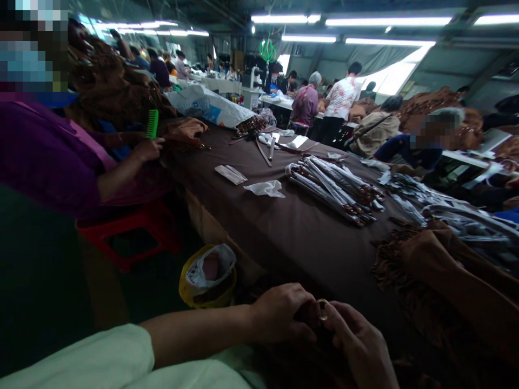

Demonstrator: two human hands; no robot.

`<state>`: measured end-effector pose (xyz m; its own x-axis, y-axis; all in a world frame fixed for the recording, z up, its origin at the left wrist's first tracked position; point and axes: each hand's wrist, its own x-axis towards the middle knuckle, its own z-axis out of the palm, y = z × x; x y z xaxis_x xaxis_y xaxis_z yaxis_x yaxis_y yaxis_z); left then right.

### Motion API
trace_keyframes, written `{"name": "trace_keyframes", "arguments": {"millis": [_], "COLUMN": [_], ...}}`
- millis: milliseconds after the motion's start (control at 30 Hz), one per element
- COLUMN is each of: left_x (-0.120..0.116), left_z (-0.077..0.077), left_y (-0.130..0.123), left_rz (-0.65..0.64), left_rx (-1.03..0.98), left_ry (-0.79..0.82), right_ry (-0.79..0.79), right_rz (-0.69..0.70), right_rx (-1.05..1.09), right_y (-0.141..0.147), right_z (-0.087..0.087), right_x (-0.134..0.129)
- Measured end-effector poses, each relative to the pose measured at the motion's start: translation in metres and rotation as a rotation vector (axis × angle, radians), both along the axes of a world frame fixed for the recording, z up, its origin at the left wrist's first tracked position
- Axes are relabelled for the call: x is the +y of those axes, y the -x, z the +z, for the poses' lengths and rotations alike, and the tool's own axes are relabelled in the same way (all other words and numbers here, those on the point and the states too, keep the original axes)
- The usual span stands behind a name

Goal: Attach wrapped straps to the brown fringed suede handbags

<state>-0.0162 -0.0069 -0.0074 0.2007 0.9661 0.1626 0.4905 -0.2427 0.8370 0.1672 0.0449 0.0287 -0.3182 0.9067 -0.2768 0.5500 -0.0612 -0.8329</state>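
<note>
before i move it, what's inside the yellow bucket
The yellow bucket holds a white plastic bag with something brownish, too dim to identify, showing; whatever lies beneath is covered.

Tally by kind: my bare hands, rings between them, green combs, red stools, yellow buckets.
Bare hands, left hand and right hand: 2
Gold-coloured ring: 1
Green toothed comb: 1
Red plastic stool: 1
Yellow bucket, white bag inside: 1
Total: 6

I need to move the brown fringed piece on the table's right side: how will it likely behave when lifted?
The brown fringed piece will probably flop, since it lies in soft folds. Its thin fringe would likely dangle and might snag on the pale-wrapped straps beside it.
</note>
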Motion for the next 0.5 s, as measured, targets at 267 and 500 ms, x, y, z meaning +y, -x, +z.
{"name": "trace_keyframes", "arguments": {"millis": [267, 500], "left_x": [-0.005, -0.001], "left_z": [-0.008, -0.009], "left_y": [-0.010, -0.005], "left_rz": [0.098, 0.054], "left_rx": [-0.281, -0.175], "left_ry": [-0.023, -0.003], "right_ry": [0.745, 0.432], "right_rz": [-0.175, -0.232], "right_rx": [0.665, 0.404], "right_y": [0.001, 0.000], "right_z": [-0.033, -0.028], "right_x": [-0.007, -0.005]}}
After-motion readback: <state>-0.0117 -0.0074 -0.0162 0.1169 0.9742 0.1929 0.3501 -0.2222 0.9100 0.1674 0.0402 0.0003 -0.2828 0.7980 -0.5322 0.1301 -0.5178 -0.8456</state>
